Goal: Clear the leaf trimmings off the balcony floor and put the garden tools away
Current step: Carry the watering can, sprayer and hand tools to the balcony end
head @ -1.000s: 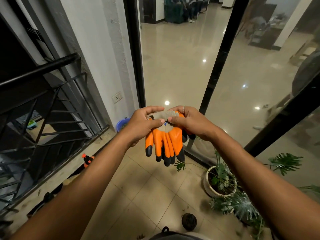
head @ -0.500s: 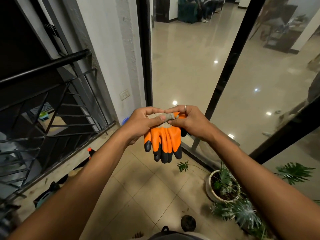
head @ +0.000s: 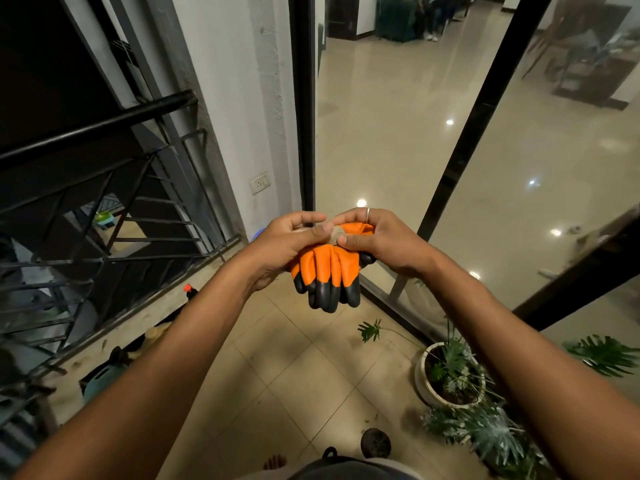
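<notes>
A pair of orange garden gloves (head: 327, 271) with black fingertips hangs fingers-down in front of me, above the tiled balcony floor (head: 277, 382). My left hand (head: 284, 244) grips the grey cuff end from the left, thumb across the cuff. From the right, my right hand (head: 377, 240), a ring on one finger, pinches the same cuff. The two hands touch over the cuffs. A cut leaf (head: 370, 330) on a long stem lies on the tiles below the gloves.
A black metal railing (head: 104, 202) runs along the left, with an orange-capped tool (head: 189, 291) and a teal object (head: 100, 379) on the ledge at its foot. A white potted plant (head: 450, 375) and more foliage stand at the right. Glass door frames (head: 474, 133) rise ahead. A small dark round pot (head: 375, 442) sits near my feet.
Both hands have drawn closer over the cuffs, bunching the gloves shorter. My head has shifted, so the railing and door sit higher in view.
</notes>
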`<control>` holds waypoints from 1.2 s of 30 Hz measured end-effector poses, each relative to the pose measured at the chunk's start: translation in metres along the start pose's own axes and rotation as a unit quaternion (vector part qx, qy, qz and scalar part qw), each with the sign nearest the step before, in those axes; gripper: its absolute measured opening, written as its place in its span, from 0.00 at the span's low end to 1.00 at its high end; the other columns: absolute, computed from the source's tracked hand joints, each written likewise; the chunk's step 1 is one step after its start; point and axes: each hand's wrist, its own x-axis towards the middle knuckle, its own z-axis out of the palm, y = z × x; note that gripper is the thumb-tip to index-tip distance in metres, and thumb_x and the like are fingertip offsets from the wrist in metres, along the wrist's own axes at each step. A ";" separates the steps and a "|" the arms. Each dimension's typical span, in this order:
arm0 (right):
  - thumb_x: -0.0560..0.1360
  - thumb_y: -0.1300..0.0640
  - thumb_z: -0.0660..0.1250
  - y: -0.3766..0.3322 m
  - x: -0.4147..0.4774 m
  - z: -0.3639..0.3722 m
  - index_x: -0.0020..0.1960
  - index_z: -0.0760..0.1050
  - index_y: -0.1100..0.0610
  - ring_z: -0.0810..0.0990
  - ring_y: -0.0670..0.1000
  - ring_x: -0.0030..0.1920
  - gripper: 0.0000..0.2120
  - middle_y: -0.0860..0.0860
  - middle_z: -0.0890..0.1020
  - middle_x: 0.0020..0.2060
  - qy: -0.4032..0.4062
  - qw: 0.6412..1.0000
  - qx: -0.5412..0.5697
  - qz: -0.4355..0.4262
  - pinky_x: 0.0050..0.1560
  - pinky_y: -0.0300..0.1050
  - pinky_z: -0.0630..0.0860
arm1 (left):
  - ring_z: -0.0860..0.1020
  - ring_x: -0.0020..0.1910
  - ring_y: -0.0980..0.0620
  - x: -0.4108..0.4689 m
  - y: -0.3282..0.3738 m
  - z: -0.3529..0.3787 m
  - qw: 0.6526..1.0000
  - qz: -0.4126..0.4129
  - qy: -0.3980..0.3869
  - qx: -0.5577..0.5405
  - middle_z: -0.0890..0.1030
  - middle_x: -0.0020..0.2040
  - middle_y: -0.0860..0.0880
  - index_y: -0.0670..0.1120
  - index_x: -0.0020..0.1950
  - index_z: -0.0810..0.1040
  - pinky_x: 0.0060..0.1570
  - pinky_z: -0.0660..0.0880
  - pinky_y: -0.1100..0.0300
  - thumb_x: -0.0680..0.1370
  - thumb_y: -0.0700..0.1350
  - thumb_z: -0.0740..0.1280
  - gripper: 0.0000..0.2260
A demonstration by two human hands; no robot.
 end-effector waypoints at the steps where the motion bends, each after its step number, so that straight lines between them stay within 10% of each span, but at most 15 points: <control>1: 0.78 0.63 0.71 0.001 0.001 0.000 0.64 0.78 0.61 0.84 0.55 0.48 0.15 0.59 0.84 0.51 0.000 1.000 -0.002 -0.006 0.46 0.50 0.83 | 0.83 0.57 0.46 -0.001 -0.001 0.000 1.000 -0.020 -0.015 0.014 0.83 0.61 0.46 0.54 0.66 0.79 0.52 0.83 0.49 0.71 0.65 0.75 0.27; 5: 0.77 0.64 0.72 0.006 0.003 0.002 0.61 0.79 0.59 0.83 0.63 0.55 0.13 0.62 0.83 0.54 0.006 0.999 -0.027 -0.023 0.57 0.62 0.81 | 0.83 0.42 0.53 -0.009 -0.003 0.004 0.998 -0.028 -0.024 0.042 0.86 0.45 0.51 0.53 0.67 0.80 0.37 0.79 0.56 0.80 0.62 0.66 0.20; 14: 0.74 0.49 0.70 0.007 0.004 0.022 0.63 0.73 0.49 0.81 0.47 0.53 0.19 0.50 0.78 0.54 0.042 0.998 0.040 -0.024 0.51 0.45 0.82 | 0.85 0.49 0.50 -0.012 -0.002 0.000 0.998 0.027 0.043 0.026 0.86 0.51 0.49 0.57 0.60 0.83 0.47 0.83 0.50 0.80 0.47 0.72 0.10; 18: 0.77 0.39 0.67 0.011 0.014 0.029 0.68 0.71 0.44 0.80 0.53 0.61 0.22 0.49 0.78 0.61 0.014 0.996 0.062 0.055 0.61 0.57 0.80 | 0.84 0.47 0.53 -0.013 -0.005 -0.009 0.997 0.041 0.062 0.012 0.86 0.51 0.49 0.55 0.58 0.83 0.44 0.83 0.55 0.79 0.42 0.73 0.11; 29: 0.79 0.65 0.68 0.004 0.047 0.067 0.64 0.77 0.62 0.82 0.59 0.57 0.13 0.62 0.82 0.57 -0.035 0.995 0.088 -0.016 0.61 0.56 0.79 | 0.80 0.42 0.48 -0.044 -0.008 -0.056 0.997 0.022 0.049 -0.051 0.84 0.51 0.47 0.50 0.60 0.83 0.33 0.76 0.57 0.78 0.41 0.73 0.11; 36: 0.75 0.71 0.69 -0.007 0.067 0.104 0.53 0.81 0.54 0.81 0.54 0.52 0.14 0.54 0.82 0.50 -0.087 0.989 0.116 -0.018 0.56 0.52 0.78 | 0.85 0.55 0.40 -0.063 -0.013 -0.099 0.990 -0.071 0.017 -0.119 0.82 0.62 0.38 0.45 0.71 0.76 0.49 0.83 0.39 0.81 0.52 0.67 0.20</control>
